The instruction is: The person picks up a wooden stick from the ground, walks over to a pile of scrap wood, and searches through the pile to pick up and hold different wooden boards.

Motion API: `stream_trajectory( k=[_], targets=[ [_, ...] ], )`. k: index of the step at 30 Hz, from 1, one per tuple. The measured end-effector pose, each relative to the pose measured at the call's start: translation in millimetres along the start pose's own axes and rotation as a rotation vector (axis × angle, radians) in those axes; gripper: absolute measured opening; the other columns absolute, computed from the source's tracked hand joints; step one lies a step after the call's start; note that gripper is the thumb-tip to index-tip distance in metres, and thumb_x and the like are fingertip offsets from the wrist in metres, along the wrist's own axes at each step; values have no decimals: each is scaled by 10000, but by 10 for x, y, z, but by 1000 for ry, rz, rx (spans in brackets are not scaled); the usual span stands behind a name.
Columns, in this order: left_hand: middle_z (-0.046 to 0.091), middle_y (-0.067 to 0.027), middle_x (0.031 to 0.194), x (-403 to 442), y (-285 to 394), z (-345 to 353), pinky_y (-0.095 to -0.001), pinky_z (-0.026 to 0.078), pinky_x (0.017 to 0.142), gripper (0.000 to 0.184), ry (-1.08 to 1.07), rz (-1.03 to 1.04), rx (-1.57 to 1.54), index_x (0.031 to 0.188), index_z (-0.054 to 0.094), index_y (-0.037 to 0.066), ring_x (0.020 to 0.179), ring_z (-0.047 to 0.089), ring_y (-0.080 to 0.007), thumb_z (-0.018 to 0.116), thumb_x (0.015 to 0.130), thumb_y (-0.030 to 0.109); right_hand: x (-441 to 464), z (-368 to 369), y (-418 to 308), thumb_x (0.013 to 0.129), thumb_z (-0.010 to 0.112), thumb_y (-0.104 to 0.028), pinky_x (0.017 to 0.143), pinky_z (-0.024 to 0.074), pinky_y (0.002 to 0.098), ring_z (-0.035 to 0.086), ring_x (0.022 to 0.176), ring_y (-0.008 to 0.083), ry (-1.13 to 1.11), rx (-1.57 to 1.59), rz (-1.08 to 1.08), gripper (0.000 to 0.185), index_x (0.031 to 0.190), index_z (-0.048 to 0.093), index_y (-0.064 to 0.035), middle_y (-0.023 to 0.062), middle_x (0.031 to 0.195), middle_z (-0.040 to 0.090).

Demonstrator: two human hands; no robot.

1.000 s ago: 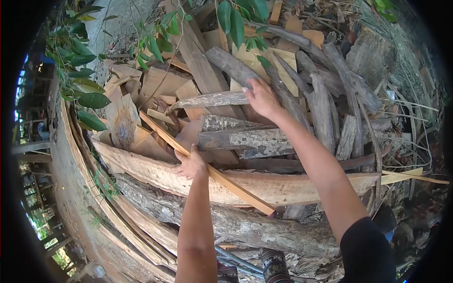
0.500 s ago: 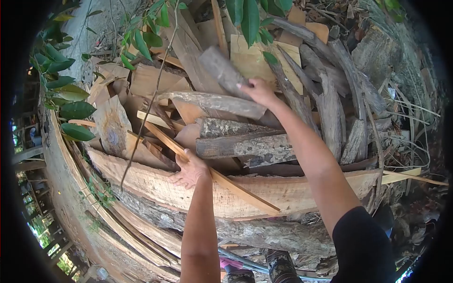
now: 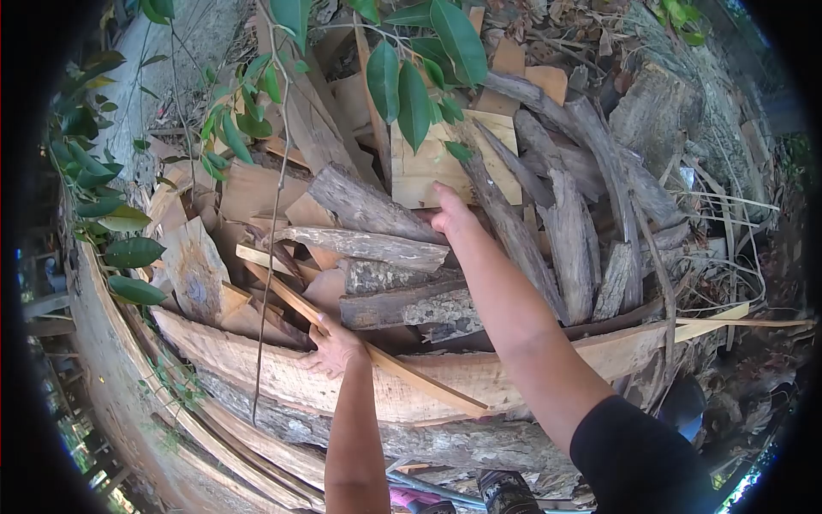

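Note:
My right hand is closed around the right end of a grey, weathered piece of firewood, which lies slanted on the pile. Its fingertips are partly hidden. Below that piece is a paler split log, with bark-covered pieces under it. My left hand rests with fingers spread on the upper edge of a long, light slab of wood. A thin wooden strip runs slantwise under that palm, beside the thumb.
Several grey branches stand to the right of my right arm. A square pale board lies behind the pile. Green leaves and a thin hanging stem cross the view in front. Bark-edged planks lie at lower left.
My right hand has lowered the grey piece of firewood onto the pile; it was raised and blurred before. My left hand stays on the slab. The view has shifted slightly.

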State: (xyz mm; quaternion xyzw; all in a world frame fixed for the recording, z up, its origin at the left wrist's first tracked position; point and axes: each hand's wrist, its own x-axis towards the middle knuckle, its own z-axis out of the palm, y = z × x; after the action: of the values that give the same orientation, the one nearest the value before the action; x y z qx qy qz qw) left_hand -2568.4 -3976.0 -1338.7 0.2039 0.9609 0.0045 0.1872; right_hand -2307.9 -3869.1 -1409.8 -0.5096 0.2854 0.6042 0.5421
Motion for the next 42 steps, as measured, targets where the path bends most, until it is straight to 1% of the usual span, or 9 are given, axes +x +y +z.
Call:
stream_trajectory(
  k=[6,11,15,25,29,31,33,36,42],
  targets=[
    [-28,-277,1478,-17,31,-50,-626,131,1014,730,-24,-10,-4,1337,432,302,1366,20,-452,320,782,763,-199,269,-190,936,432,-399,578,380,305,504,678,139,-88,269,-122,244,1012,526,-187,-6,853,560],
    [-12,-268,1483,-110,95,-140,-622,144,1015,745,-38,-23,33,1321,460,287,1364,18,-455,382,755,766,-1136,28,-775,875,441,-107,495,295,301,388,513,118,-381,378,-220,81,823,503,-111,13,653,481],
    [22,-260,1483,-110,96,-165,-630,192,995,716,-53,-22,45,1311,477,281,1358,48,-459,419,761,737,-1993,-874,-882,765,511,-61,504,282,265,309,460,101,-621,928,123,99,699,438,-48,4,540,387],
    [35,-356,1439,-171,-23,-189,-582,76,1071,646,-4,75,-61,1261,539,253,1332,14,-525,523,730,620,-3073,-1996,-260,926,410,-131,451,254,242,398,368,96,-902,837,171,142,976,369,-5,18,523,448],
    [99,-324,1451,-208,-106,-268,-577,63,1073,661,-39,94,-134,1270,535,234,1337,-10,-512,507,735,620,-3693,-2265,-252,950,433,-184,486,360,247,528,478,112,-682,321,-205,202,1043,450,-5,52,663,564],
    [242,-292,1401,141,-263,-124,-576,160,1039,632,-59,201,-71,1229,561,179,1319,120,-476,524,751,590,-3980,-2382,-242,912,542,-197,713,489,269,605,862,123,-207,-299,-614,359,1212,465,-16,98,1053,615],
    [386,-260,1350,431,-524,-50,-575,256,1005,607,-73,295,4,1188,587,124,1301,250,-440,542,766,559,-3982,-2730,-233,903,558,-155,843,469,290,558,1005,120,-248,-385,-624,401,1256,437,-6,84,1169,567],
    [559,-86,881,289,-934,-505,-303,475,554,304,-538,292,-861,921,541,33,682,578,-171,648,822,300,-3757,-3318,-164,910,558,-166,889,424,280,532,1032,130,-154,-856,-609,417,1272,424,-11,58,1167,558],
    [494,-33,732,-382,-1823,-1268,-221,402,461,213,-698,393,-830,953,463,72,478,440,-87,604,860,201,-3329,-4010,321,933,522,-193,784,443,281,550,880,123,-11,-220,-627,224,1069,519,-16,57,961,604]
  ],
)
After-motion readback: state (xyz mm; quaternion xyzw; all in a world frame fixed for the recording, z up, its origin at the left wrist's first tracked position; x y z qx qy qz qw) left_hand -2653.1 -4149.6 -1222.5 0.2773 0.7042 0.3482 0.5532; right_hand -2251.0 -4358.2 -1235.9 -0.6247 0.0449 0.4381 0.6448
